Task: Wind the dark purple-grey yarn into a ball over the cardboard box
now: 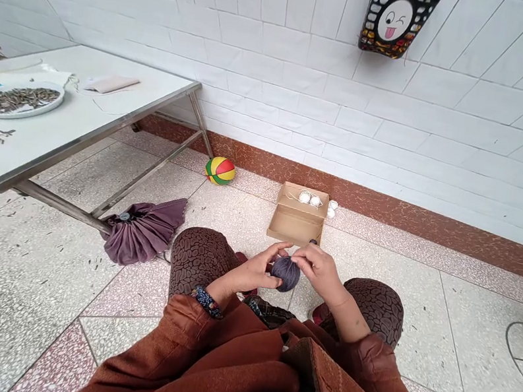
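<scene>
One dark yarn ball (285,275) and two hands on it, out between the knees; the left hand (256,273) cupped its side, thumb and fingers spread round it, while the right hand (322,271) pinched the yarn at its top; one cardboard box (295,227) lay open just beyond, two white balls (310,199) in its lid; a dark bit (314,241) at its near edge sat half hidden by the right hand; one worktop (88,120) ran off the left edge; rightward the floor (456,289) gave elbow room before a thin loop (510,355), itself cut off.
</scene>
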{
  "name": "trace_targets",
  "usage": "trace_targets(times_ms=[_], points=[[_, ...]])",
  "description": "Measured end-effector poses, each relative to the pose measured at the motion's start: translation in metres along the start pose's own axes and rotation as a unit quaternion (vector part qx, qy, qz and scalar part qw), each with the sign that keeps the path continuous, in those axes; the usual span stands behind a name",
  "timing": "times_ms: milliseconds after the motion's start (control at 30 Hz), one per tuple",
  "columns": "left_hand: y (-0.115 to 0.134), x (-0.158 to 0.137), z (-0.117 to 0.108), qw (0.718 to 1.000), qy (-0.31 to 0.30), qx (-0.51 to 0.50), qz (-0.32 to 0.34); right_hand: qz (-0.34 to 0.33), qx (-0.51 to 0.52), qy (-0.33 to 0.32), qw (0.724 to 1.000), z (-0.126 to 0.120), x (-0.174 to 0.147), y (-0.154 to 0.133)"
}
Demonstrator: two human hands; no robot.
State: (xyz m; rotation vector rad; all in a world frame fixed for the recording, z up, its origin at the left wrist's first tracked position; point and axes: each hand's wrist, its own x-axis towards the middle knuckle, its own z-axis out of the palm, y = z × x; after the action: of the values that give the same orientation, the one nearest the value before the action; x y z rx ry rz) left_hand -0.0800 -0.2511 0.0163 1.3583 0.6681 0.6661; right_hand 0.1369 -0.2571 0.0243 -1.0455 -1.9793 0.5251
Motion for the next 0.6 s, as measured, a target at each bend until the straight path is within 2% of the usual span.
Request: trace_targets(times_ms=[67,133,233,300,367,467,600], points=[[0.001,-0.002,0.004,0.997,-0.028,-0.076,0.015,0.04,0.008,0.046,0.998,0.002,0.0,0.012],[0.004,-0.003,0.007,0.984,-0.02,-0.173,0.028,0.084,0.012,0.079,0.993,0.009,-0.006,0.02],[0.01,-0.002,0.009,0.957,0.031,-0.288,0.034,0.11,0.02,0.068,0.991,0.024,-0.019,0.023],[0.012,0.001,0.006,0.945,0.092,-0.312,0.04,0.097,0.03,0.032,0.994,0.032,-0.027,0.019],[0.011,0.004,0.002,0.94,0.164,-0.297,0.042,0.07,0.038,-0.021,0.997,0.038,-0.032,0.012],[0.004,0.007,-0.006,0.942,0.251,-0.223,0.031,0.017,0.039,-0.099,0.994,0.039,-0.032,0.0],[-0.005,0.006,-0.011,0.952,0.304,-0.026,0.021,-0.029,0.048,-0.118,0.991,0.03,-0.027,-0.017]])
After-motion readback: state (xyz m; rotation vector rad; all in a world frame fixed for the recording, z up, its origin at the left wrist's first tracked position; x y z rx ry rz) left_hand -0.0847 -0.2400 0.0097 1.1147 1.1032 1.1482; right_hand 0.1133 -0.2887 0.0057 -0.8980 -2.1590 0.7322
